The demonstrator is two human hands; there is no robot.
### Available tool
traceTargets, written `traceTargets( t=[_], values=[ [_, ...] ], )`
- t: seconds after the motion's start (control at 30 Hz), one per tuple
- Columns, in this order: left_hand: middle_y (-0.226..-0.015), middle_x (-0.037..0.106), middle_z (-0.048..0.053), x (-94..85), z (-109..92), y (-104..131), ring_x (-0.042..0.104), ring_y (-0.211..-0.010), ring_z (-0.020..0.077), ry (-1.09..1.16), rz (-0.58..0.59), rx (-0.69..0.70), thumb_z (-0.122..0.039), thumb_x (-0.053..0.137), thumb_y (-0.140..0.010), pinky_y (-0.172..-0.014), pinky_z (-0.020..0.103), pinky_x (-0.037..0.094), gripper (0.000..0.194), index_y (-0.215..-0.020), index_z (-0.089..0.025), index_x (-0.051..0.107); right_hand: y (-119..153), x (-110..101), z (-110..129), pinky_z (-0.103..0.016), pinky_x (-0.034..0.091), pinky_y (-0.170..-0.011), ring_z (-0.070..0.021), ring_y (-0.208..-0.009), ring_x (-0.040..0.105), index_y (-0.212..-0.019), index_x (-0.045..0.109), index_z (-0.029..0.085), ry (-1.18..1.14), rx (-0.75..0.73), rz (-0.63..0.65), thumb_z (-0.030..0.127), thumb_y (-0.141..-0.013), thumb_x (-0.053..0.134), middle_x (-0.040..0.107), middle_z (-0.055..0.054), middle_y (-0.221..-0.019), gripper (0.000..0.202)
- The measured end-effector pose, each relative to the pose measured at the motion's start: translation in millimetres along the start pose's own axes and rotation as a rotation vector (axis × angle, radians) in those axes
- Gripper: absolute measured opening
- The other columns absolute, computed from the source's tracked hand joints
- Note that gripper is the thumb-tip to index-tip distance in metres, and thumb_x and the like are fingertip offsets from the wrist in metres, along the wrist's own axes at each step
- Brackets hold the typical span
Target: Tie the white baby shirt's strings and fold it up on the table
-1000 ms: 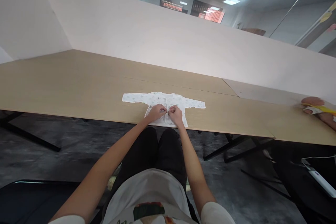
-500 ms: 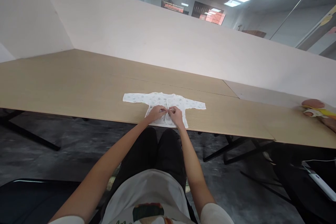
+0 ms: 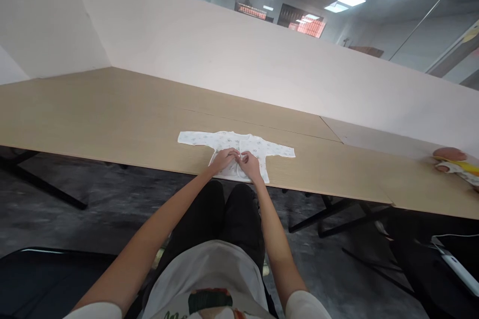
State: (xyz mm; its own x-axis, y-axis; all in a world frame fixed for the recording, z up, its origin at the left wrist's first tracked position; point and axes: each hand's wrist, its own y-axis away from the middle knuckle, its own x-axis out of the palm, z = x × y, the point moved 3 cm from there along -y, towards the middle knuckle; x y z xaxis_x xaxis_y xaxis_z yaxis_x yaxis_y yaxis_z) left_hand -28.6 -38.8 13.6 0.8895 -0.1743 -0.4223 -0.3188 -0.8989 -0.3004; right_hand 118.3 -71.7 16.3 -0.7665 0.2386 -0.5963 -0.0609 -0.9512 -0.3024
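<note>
A small white long-sleeved top with a faint print lies spread on the wooden table, its sleeves stretched to both sides and its hem at the table's front edge. Over the middle of its front, my left hand pinches the fabric along the centre opening. My right hand is right beside it, fingertips closed on the same opening. The fingertips of both hands almost meet, and the bit of cloth between them is too small to make out in detail.
A doll in yellow and white lies at the table's far right. Behind the table rises a white wall with a window above. A black chair stands at lower left; a white device rests on a dark seat at lower right.
The view has shifted slightly. My hands stay at the top's centre opening, with the left fingers now a little closer to the right ones.
</note>
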Motion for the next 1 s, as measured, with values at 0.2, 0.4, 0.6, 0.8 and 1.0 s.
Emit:
traceTargets(
  t=[0.2,0.4,0.6,0.8,1.0],
  values=[
    [-0.085,0.076,0.001,-2.9,-5,3,0.068,-0.088,0.0177,-0.054,-0.007,-0.044,-0.022,0.044,-0.08,-0.089,0.029,0.048,0.031,-0.103,-0.019,0.065,0,-3,-5,-0.026,0.044,-0.07,-0.0151,-0.067,0.058,-0.098,0.063,0.019,-0.078,0.035,-0.005,0.017,-0.072,0.051,0.061,0.003,-0.069,0.028],
    [-0.097,0.075,0.004,-4.3,-3,1,0.066,-0.097,0.0198,-0.26,-0.07,-0.036,-0.017,0.047,-0.079,-0.094,0.032,0.047,0.03,-0.1,-0.018,0.068,-2,-13,-13,-0.026,0.046,-0.076,-0.0164,-0.074,0.061,-0.098,0.065,0.016,-0.086,0.178,-0.163,0.015,-0.071,0.044,0.066,-0.002,-0.078,0.034],
    [-0.115,0.07,0.006,-3.1,-1,-1,0.058,-0.112,0.0248,-0.508,-0.071,-0.001,-0.016,0.049,-0.08,-0.104,0.038,0.04,0.033,-0.107,-0.018,0.068,-46,0,1,-0.03,0.045,-0.084,-0.0217,-0.093,0.063,-0.102,0.064,0.016,0.183,0.194,0.009,0.033,-0.084,0.053,0.069,-0.009,-0.096,0.028],
    [-0.122,0.065,0.008,4.2,-8,4,0.052,-0.12,0.0265,-0.717,0.021,0.033,-0.021,0.049,-0.084,-0.105,0.042,0.037,0.035,-0.117,-0.02,0.064,-84,22,11,-0.034,0.047,-0.083,-0.0274,-0.102,0.061,-0.105,0.064,0.012,0.451,0.21,0.08,0.037,-0.087,0.054,0.063,-0.018,-0.116,0.033],
    [-0.128,0.061,0.009,7.2,-15,6,0.051,-0.122,0.0269,-0.805,0.037,0.039,-0.029,0.051,-0.087,-0.107,0.045,0.033,0.034,-0.119,-0.023,0.062,-82,17,-6,-0.026,0.044,-0.073,-0.0198,-0.088,0.063,-0.095,0.069,0.017,0.386,0.201,-0.043,0.019,-0.087,0.044,0.07,-0.009,-0.098,0.027]
  ],
)
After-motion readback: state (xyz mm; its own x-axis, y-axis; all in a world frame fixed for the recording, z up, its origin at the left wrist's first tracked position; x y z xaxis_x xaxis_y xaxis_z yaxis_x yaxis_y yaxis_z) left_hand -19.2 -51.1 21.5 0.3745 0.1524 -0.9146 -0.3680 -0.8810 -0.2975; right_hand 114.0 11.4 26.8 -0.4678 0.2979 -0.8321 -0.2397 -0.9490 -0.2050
